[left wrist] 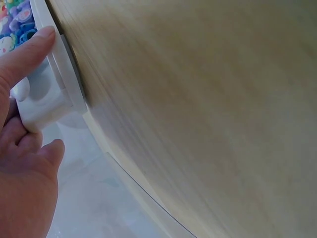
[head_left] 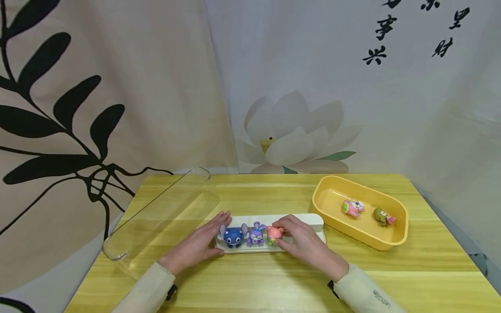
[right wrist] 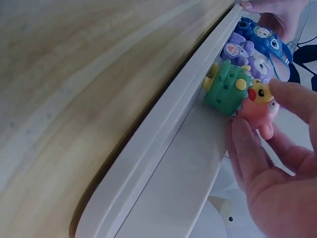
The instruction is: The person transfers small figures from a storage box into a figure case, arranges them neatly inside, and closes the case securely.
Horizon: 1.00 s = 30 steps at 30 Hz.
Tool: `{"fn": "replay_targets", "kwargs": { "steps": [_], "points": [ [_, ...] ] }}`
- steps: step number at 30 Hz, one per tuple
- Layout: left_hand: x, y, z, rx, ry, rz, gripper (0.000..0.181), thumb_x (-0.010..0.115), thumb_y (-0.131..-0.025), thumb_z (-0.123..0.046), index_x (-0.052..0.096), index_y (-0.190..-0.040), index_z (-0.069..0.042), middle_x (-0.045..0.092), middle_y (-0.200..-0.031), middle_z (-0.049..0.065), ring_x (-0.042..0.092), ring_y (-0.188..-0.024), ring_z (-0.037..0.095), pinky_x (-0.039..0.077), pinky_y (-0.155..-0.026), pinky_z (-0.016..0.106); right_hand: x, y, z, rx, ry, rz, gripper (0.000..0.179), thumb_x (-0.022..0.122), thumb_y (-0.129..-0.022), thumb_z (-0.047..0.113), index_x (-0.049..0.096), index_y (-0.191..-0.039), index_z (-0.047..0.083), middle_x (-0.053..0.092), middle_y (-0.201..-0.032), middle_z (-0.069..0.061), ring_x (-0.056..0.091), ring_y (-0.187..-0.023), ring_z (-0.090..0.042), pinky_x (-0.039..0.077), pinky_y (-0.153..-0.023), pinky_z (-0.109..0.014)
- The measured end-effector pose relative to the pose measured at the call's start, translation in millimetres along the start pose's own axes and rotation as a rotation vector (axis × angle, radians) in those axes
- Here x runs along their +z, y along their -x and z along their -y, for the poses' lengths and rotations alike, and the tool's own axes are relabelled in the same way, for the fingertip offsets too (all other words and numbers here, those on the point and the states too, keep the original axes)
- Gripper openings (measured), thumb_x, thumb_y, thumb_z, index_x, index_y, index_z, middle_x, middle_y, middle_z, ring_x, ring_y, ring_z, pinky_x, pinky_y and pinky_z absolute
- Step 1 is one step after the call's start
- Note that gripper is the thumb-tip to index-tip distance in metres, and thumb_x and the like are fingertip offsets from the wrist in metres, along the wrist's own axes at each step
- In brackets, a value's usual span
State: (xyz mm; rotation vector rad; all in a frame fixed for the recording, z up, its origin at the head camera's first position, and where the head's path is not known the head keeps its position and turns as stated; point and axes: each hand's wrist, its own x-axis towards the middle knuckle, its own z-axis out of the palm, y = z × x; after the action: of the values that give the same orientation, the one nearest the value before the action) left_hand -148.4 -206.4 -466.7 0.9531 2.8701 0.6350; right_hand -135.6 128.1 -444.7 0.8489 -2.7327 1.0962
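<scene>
A long white tray lies on the wooden table and carries a blue figure, a purple figure and a pink figure in a row. My right hand pinches the pink figure between thumb and fingers. In the right wrist view the pink figure has a green part beside it and stands on the tray next to the purple figure. My left hand lies with straight fingers against the tray's left end.
A yellow bin at the right holds a pink-and-white figure and a green-haired figure. A clear plastic cover lies along the table's left side. Printed cloth hangs behind the table.
</scene>
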Motion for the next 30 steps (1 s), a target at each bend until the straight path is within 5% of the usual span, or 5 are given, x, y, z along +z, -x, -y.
{"fn": "replay_targets", "kwargs": {
  "steps": [13, 24, 30],
  "points": [
    [0.8, -0.7, -0.5, 0.011, 0.001, -0.014, 0.096, 0.087, -0.083, -0.021, 0.034, -0.162, -0.010, 0.023, -0.170, 0.009, 0.023, -0.156, 0.030, 0.035, -0.117, 0.057, -18, 12.0, -3, 0.025, 0.087, -0.052, 0.044, 0.083, -0.089, 0.024, 0.068, -0.128, 0.011, 0.064, -0.124, 0.004, 0.068, -0.104, -0.020, 0.061, -0.087, -0.037],
    [1.2, 0.8, 0.4, 0.014, 0.004, -0.021, 0.096, 0.087, -0.083, -0.021, 0.034, -0.162, -0.009, 0.024, -0.170, 0.010, 0.024, -0.155, 0.031, 0.034, -0.118, 0.056, -77, 28.5, -23, 0.049, 0.164, -0.216, 0.036, 0.075, -0.096, 0.026, 0.069, -0.127, 0.008, 0.067, -0.128, -0.007, 0.064, -0.117, -0.032, 0.057, -0.091, -0.055],
    [1.1, 1.5, 0.3, 0.013, -0.002, -0.015, 0.096, 0.088, -0.082, -0.022, 0.035, -0.161, -0.009, 0.025, -0.170, 0.010, 0.025, -0.155, 0.030, 0.034, -0.118, 0.055, -104, 40.2, -44, 0.140, 0.176, -0.234, 0.037, 0.071, -0.100, 0.027, 0.067, -0.130, 0.006, 0.066, -0.131, -0.013, 0.064, -0.116, -0.037, 0.055, -0.093, -0.059]
  ]
}}
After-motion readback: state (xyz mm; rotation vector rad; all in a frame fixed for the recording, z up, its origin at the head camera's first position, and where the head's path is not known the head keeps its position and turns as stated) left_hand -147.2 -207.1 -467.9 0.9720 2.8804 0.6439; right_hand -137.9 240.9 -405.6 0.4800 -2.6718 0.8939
